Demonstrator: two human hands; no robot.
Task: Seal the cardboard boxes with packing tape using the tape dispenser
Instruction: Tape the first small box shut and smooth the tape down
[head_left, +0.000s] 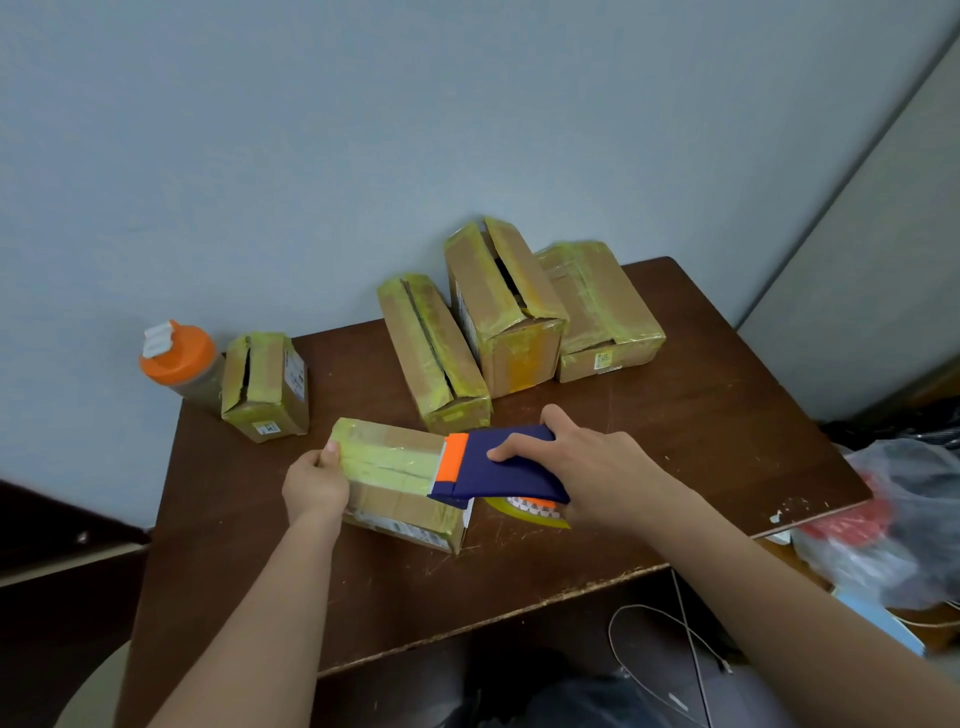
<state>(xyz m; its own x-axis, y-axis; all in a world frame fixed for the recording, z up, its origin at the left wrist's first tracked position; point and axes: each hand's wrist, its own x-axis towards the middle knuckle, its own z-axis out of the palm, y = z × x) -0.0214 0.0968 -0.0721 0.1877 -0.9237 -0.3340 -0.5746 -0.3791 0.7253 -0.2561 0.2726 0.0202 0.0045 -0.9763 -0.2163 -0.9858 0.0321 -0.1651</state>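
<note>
Your right hand (587, 462) grips the blue and orange tape dispenser (498, 467), fingers curled over its top, its orange end resting on the right part of the nearest cardboard box (400, 483). The yellowish tape roll (524, 509) shows under the dispenser, just off that box's right end. Your left hand (317, 480) holds the box's left end, fingers wrapped round the edge. This box lies near the front middle of the brown counter (675, 467), its top covered in yellowish tape.

4 more cardboard boxes stand behind: a small one (265, 387) at the left with its top seam gaping, 2 (434, 348) (506, 306) in the middle with dark open slits between the flaps, and 1 (600, 312) at the right taped shut. You cannot see what any box holds. An orange-lidded bottle (179, 358) stands just left of the small box.
</note>
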